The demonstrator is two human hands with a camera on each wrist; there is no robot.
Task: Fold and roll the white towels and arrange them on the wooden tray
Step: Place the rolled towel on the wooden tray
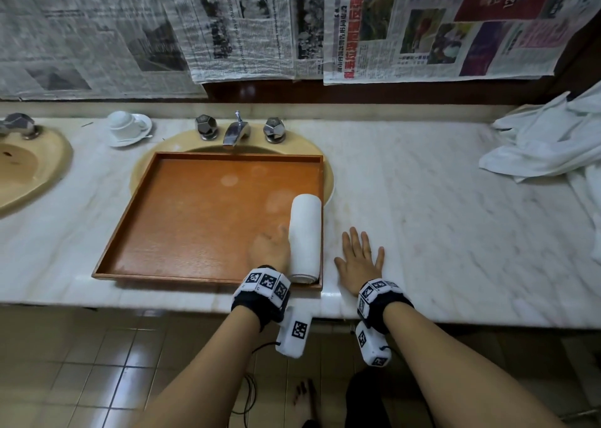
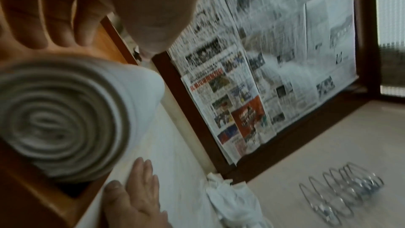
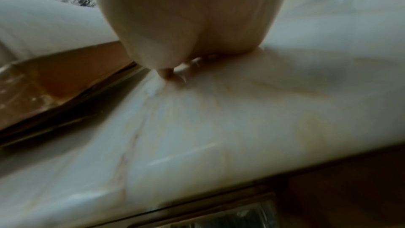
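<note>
A wooden tray [image 1: 195,219] lies over the middle sink. One rolled white towel [image 1: 305,236] lies along the tray's right wall, its spiral end [image 2: 65,119] facing the left wrist camera. My left hand [image 1: 270,249] rests inside the tray against the roll's left side, with fingers [image 2: 54,15] straight beside it. My right hand [image 1: 359,262] lies flat on the marble counter just right of the tray, fingers spread and holding nothing; it also shows as the right hand [image 2: 136,197] in the left wrist view. A heap of loose white towels [image 1: 549,141] sits at the counter's far right.
An upturned cup on a saucer [image 1: 125,123] stands back left of the tap [image 1: 236,131]. A second sink [image 1: 26,167] is at far left. Newspaper sheets [image 1: 422,21] cover the wall behind. Bare marble counter [image 1: 439,216] stretches between tray and towel heap. A wire rack [image 2: 342,192] shows beyond the heap.
</note>
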